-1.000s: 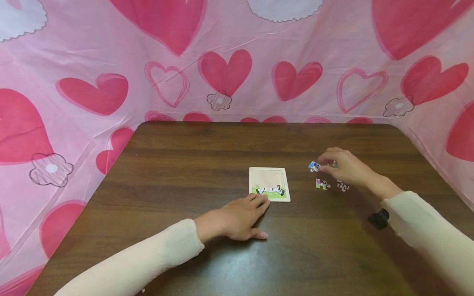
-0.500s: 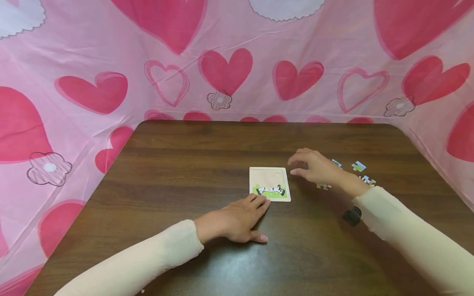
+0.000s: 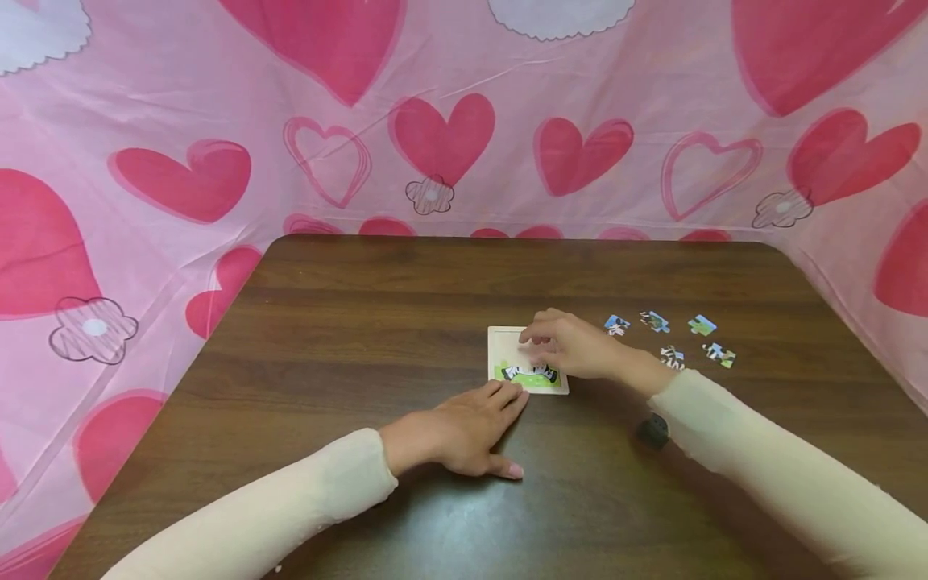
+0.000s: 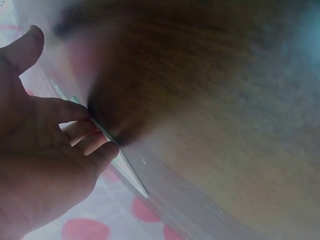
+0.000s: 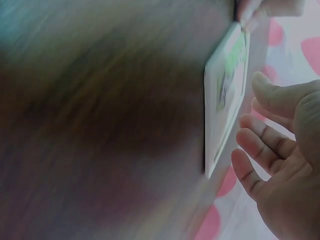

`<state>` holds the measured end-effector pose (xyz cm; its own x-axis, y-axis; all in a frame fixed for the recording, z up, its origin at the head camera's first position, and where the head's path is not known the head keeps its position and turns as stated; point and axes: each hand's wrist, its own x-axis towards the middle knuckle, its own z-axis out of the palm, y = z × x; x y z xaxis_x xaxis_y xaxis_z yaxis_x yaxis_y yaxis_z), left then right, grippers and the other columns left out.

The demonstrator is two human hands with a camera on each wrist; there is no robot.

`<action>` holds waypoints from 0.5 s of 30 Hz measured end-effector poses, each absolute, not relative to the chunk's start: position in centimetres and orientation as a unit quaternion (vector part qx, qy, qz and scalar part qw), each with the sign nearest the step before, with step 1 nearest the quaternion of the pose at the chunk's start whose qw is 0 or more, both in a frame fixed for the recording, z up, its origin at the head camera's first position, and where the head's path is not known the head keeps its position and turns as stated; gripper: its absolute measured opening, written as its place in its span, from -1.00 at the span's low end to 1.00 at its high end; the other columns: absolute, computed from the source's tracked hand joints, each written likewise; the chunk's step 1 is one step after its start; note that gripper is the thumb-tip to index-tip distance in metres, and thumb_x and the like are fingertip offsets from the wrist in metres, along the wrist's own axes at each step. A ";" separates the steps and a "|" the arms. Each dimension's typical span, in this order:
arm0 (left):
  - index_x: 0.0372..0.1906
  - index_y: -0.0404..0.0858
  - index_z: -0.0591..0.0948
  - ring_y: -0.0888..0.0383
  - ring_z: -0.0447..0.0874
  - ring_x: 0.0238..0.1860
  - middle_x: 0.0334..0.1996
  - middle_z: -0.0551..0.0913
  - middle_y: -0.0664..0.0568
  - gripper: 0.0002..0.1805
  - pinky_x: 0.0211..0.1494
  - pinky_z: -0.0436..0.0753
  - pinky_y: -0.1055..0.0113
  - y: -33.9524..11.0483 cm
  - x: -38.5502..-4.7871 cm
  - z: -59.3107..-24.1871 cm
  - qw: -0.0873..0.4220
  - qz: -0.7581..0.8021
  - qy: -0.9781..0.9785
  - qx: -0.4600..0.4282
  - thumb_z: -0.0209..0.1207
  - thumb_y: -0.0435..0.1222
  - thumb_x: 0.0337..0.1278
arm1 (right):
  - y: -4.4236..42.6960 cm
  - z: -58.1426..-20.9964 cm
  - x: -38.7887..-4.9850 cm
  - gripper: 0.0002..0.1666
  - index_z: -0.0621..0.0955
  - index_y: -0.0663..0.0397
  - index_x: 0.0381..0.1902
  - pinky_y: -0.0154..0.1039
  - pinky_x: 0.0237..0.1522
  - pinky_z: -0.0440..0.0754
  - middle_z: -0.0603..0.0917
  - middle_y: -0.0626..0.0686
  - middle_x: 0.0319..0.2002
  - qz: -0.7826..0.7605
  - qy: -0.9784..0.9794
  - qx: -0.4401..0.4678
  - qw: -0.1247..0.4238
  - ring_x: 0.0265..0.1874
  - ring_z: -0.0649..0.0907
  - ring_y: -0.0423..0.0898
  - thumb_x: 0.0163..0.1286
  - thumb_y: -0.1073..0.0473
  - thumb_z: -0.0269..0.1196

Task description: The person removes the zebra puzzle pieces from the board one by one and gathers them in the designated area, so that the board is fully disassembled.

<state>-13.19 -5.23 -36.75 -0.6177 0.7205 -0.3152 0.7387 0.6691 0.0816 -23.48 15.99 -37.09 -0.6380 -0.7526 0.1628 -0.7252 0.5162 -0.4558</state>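
Observation:
A square puzzle board (image 3: 507, 342) with a pale frame lies on the table, showing green grass and striped animal legs along its near side. My left hand (image 3: 471, 427) rests palm down, fingers extended, its fingertips touching the board's near edge. In the left wrist view, fingertips of the left hand (image 4: 55, 145) meet the edge of the board (image 4: 130, 175). Over the board's right part hovers my right hand (image 3: 576, 342), covering some of it. The right wrist view shows the right hand (image 5: 280, 145) with bent, parted fingers beside the board (image 5: 227, 100); no piece shows among them.
Several loose puzzle pieces lie right of the board, among them a blue one (image 3: 616, 325), a green-and-blue one (image 3: 702, 325) and a striped one (image 3: 672, 357). The brown wooden table (image 3: 377, 306) meets a pink heart-patterned cloth (image 3: 435, 72) behind.
My right hand has moved left from the loose pieces to over the board. A pink-and-green piece seen earlier is out of sight, where the right forearm now crosses. My left hand has stayed put.

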 end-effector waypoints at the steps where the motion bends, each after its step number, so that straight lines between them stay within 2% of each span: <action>1: 0.52 -0.25 0.01 0.11 -0.04 0.46 0.48 0.03 0.00 0.06 0.47 0.06 0.31 -5.2 -13.2 -36.8 0.162 -0.028 0.899 0.407 -0.05 0.37 0.13 | 15.7 -37.2 -23.4 -0.69 0.69 0.13 -0.09 -0.21 -0.23 0.52 0.60 0.00 -0.29 -0.248 0.868 -0.430 0.031 -0.28 0.51 -0.09 0.17 0.32 0.39; 5: 0.52 -0.26 0.01 0.11 -0.02 0.44 0.47 0.04 0.00 0.07 0.46 0.08 0.31 -5.3 -13.3 -36.9 0.162 -0.026 0.897 0.411 -0.05 0.37 0.13 | 14.8 -37.7 -23.4 -0.68 0.70 0.11 -0.11 -0.23 -0.21 0.52 0.57 0.00 -0.34 -0.234 0.859 -0.454 0.030 -0.28 0.52 -0.10 0.13 0.29 0.43; 8: 0.52 -0.26 0.00 0.11 -0.01 0.44 0.48 0.03 0.01 0.08 0.46 0.09 0.30 -5.4 -13.3 -36.9 0.168 -0.021 0.895 0.412 -0.05 0.38 0.13 | 14.4 -38.0 -23.3 -0.68 0.72 0.11 -0.11 -0.28 -0.28 0.48 0.54 -0.03 -0.36 -0.226 0.859 -0.459 0.036 -0.33 0.47 -0.15 0.13 0.26 0.44; 12: 0.53 -0.25 -0.01 0.12 -0.02 0.43 0.48 0.01 0.03 0.09 0.45 0.11 0.28 -5.4 -13.4 -36.9 0.176 -0.017 0.895 0.410 -0.06 0.39 0.12 | 14.2 -38.0 -23.1 -0.71 0.73 0.09 -0.14 -0.30 -0.33 0.46 0.51 -0.02 -0.38 -0.226 0.857 -0.461 0.040 -0.37 0.43 -0.17 0.13 0.29 0.43; 15: 0.53 -0.24 -0.01 0.13 -0.02 0.42 0.48 0.01 0.04 0.09 0.44 0.13 0.29 -5.4 -13.4 -36.8 0.175 -0.019 0.895 0.410 -0.07 0.40 0.11 | 14.0 -38.0 -23.0 -0.75 0.72 0.08 -0.19 -0.28 -0.29 0.48 0.53 -0.02 -0.36 -0.233 0.853 -0.466 0.036 -0.35 0.45 -0.16 0.12 0.35 0.42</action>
